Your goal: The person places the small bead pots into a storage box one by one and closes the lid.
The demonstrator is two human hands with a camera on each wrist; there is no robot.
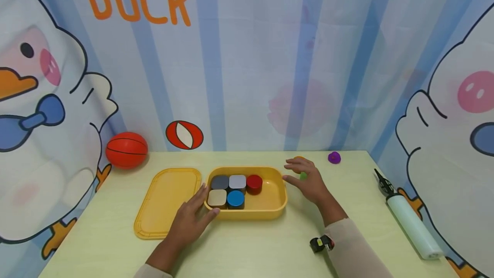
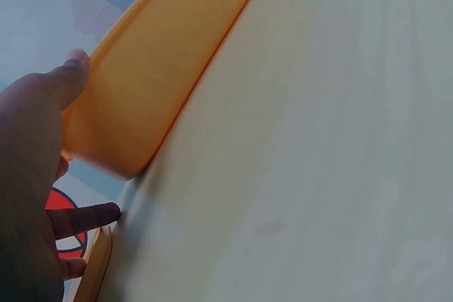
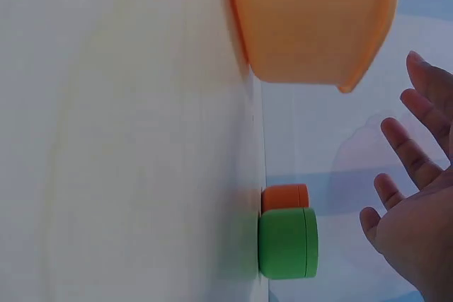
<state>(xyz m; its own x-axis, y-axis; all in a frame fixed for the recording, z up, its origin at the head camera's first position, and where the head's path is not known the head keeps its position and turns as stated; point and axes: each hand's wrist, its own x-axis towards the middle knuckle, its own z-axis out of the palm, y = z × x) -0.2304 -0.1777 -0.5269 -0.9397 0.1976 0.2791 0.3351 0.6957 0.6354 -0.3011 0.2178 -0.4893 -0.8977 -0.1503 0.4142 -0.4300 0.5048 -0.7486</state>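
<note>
A yellow rectangular container (image 1: 266, 214) stands in the middle of the table. Inside, at its left, are a dark grey lid (image 1: 220, 182), a light grey lid (image 1: 237, 182), a red lid (image 1: 254, 184), a beige lid (image 1: 217, 197) and a blue lid (image 1: 236, 198), each on a small piece. My left hand (image 1: 189, 222) rests against the container's left end, fingers spread, thumb at the front rim. My right hand (image 1: 308, 182) hovers off its right end, holding nothing. Below that hand's fingers stand a green round piece (image 3: 287, 244) and an orange one (image 3: 284, 197), mostly hidden in the head view.
A yellow lid (image 1: 170, 200) lies left of the container. Behind it sits a red ball (image 1: 127, 150). A small purple object (image 1: 334, 157) is at the back right. A pale green cylinder with a black nozzle (image 1: 413, 224) lies along the right edge. A curtain hangs behind.
</note>
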